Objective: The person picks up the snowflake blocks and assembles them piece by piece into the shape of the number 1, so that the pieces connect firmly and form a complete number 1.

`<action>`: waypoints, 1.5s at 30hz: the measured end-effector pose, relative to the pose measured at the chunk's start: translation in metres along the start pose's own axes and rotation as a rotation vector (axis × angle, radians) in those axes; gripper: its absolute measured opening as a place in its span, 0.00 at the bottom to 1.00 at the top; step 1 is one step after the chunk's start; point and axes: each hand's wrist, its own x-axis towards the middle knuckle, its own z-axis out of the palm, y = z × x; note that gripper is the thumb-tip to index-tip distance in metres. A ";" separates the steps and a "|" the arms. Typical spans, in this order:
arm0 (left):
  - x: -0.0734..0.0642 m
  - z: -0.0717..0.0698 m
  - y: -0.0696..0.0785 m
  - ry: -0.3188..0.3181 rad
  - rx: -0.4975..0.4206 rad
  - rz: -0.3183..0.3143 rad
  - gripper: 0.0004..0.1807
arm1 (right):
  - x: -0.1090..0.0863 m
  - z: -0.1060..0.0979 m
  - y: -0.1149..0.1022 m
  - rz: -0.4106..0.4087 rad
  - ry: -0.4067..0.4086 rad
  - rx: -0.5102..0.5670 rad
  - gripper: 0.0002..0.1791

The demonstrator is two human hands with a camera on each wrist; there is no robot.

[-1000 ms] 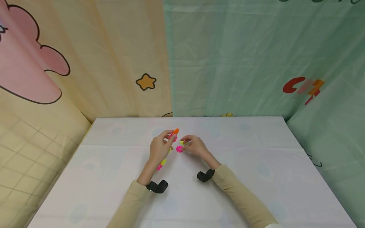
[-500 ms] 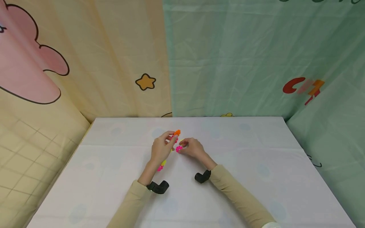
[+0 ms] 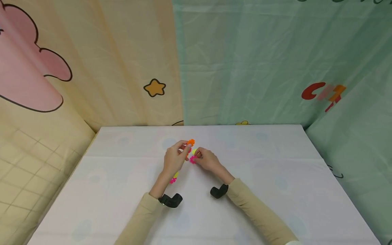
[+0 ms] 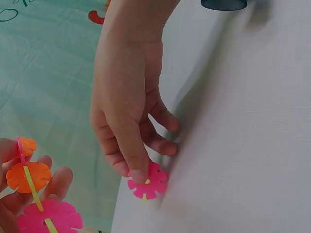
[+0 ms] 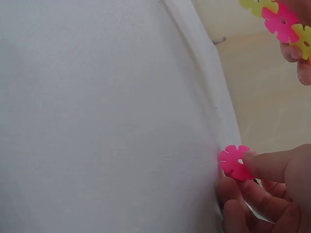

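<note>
My left hand (image 3: 174, 158) holds a chain of interlocking flower-shaped plastic discs above the table. At its top an orange disc (image 3: 191, 142) shows by the fingertips, while a pink disc (image 3: 173, 180) hangs at the lower end below the wrist side. In the left wrist view, an orange disc (image 4: 28, 177) and a pink disc (image 4: 50, 217) are joined through yellow ones seen edge-on. Between thumb and fingers, my right hand (image 3: 209, 161) pinches a separate pink disc (image 5: 235, 162). A yellow disc (image 3: 194, 151) shows just behind it. Fingers cover part of the chain.
A white cloth-covered table (image 3: 263, 211) lies under both hands. Printed curtains (image 3: 245, 68) stand behind it and at the sides. Each wrist carries a black camera mount, one on the left wrist (image 3: 171, 200) and one on the right wrist (image 3: 218, 191).
My right hand has come slightly left, closer to the left hand, with the pink disc in its fingers. The left hand has shifted a little right, and its orange disc now faces the view more.
</note>
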 end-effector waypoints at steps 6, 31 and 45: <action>-0.001 0.002 0.004 -0.013 -0.043 -0.010 0.14 | -0.007 -0.013 0.003 0.006 0.007 0.096 0.10; -0.001 0.019 0.010 -0.049 -0.112 -0.017 0.09 | -0.026 -0.058 -0.019 -0.176 0.324 0.449 0.13; -0.009 0.030 0.014 -0.017 0.049 0.080 0.08 | -0.032 -0.049 -0.022 -0.151 0.350 0.424 0.13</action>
